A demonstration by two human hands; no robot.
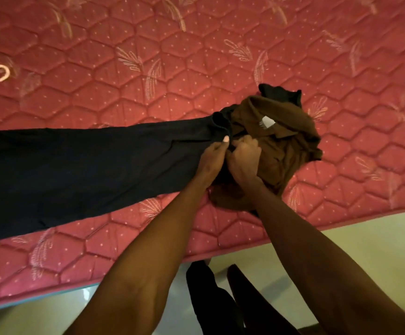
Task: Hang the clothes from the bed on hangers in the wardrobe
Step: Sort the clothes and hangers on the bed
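Clothes on the bed point(220, 32) | my left hand point(212, 157) pinches the dark garment point(75, 170) | my right hand point(243, 157) curls into the brown shirt point(281, 131) | both arms outstretched

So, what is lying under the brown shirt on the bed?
A black cloth sticks out from under the brown shirt at its far edge. The red mattress shows all around. How far the black cloth reaches below is covered.
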